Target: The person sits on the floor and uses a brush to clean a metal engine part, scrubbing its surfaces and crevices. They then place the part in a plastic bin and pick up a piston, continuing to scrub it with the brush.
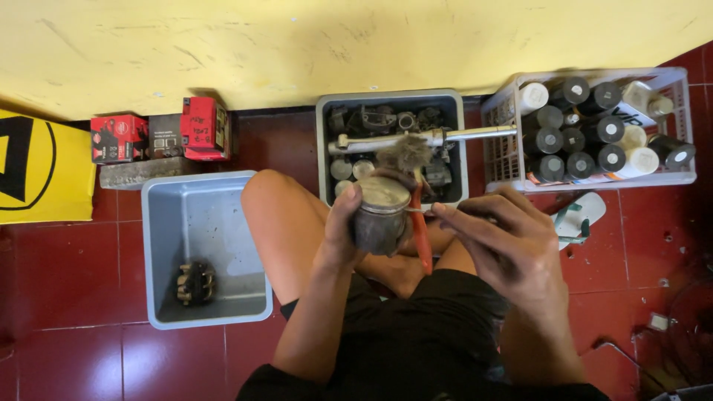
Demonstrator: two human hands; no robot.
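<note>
My left hand (343, 232) grips a grimy metal piston (381, 215) upright over my lap, fingers wrapped around its side. My right hand (505, 241) holds a paintbrush with a red handle (420, 230); its frayed bristles (403, 154) stick up just behind the piston's top. The brush handle runs down beside the piston, close to touching it. My bare knee (278, 215) and black shorts (416, 334) fill the space below.
A grey tub (156, 245) at the left holds one dark engine part (195, 282). A grey bin (321, 141) ahead holds metal parts and a long ratchet wrench (423, 137). A white crate (594, 182) of spray cans is at the right. Red boxes (160, 136) and a yellow wall lie behind.
</note>
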